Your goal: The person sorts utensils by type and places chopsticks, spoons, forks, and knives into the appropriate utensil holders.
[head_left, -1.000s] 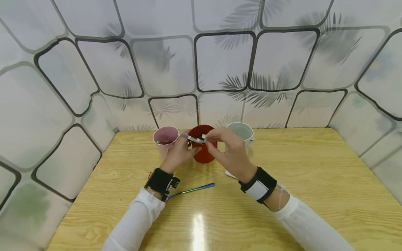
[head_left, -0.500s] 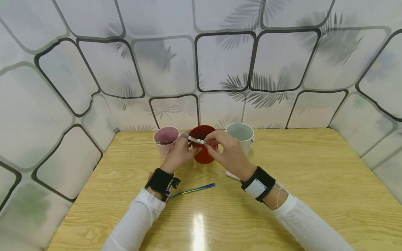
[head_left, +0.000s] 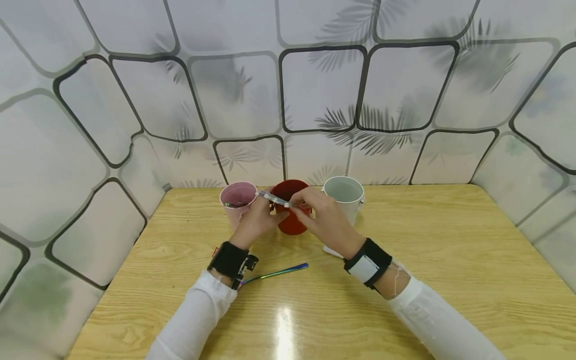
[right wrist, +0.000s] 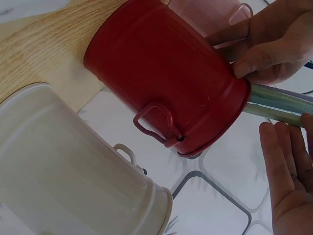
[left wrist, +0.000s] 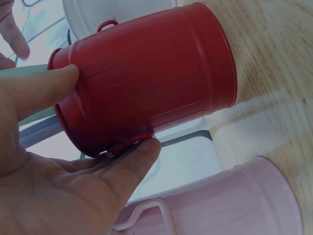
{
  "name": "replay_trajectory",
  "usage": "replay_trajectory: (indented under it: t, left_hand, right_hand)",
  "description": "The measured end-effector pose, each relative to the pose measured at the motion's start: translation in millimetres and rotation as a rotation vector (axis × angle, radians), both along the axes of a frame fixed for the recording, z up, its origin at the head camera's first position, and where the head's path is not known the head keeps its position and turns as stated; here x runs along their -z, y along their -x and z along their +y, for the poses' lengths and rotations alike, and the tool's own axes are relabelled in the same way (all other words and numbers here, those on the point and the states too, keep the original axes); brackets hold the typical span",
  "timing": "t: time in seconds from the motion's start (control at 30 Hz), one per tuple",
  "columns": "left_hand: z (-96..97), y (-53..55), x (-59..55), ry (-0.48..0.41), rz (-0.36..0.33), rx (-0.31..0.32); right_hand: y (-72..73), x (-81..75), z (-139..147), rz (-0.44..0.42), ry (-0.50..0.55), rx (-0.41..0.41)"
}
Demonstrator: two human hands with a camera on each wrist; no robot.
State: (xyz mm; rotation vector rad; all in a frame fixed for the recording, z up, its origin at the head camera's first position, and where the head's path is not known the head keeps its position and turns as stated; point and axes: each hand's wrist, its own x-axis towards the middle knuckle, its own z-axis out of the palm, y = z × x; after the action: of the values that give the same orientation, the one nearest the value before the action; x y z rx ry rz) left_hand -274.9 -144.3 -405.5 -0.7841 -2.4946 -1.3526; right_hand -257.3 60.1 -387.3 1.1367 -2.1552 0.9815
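A small red metal bucket (head_left: 293,221) stands upright at the back of the table, also filling much of the right wrist view (right wrist: 166,73). My left hand (head_left: 256,220) grips its rim, thumb on the near wall and fingers by the side handle (left wrist: 132,142). Several long, flat, shiny strips (right wrist: 276,104) stick out of its mouth, like cutlery handles; their lower ends are hidden inside. Seen from above, their pale tips (head_left: 272,198) form a slanting row. My right hand (head_left: 326,217) pinches the right end of this row between thumb and fingers.
Left of the red bucket is a pink bucket (head_left: 234,215) with a thin dark utensil inside; to its right stands a white bucket (head_left: 345,189). A slim rainbow-coloured handle (head_left: 279,272) lies nearer, its left end behind my left wrist. A white piece (head_left: 331,251) shows beside my right wrist.
My right fingers have lowered slightly and shifted a little left along the strip tips; a pale tip held apart earlier now sits in the row. The left hand stays on the red bucket.
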Motion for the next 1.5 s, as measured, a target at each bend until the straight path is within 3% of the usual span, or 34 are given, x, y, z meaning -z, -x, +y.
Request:
replay_trajectory:
  t: [0.9,1.17,1.5]
  left_hand:
    - [0.0,0.9,0.3,-0.05,-0.004,0.043]
    - [0.9,2.7,0.1,-0.08,-0.015,0.061]
    - [1.0,1.0,1.0,-0.101,-0.045,0.059]
  right_hand:
    - [-3.6,-0.3,-6.8,-0.073,0.0,0.041]
    - [-19.7,-20.2,9.9,-0.17,-0.009,0.032]
    - [-25.4,-53.1,55.9,-0.155,-0.016,0.118]
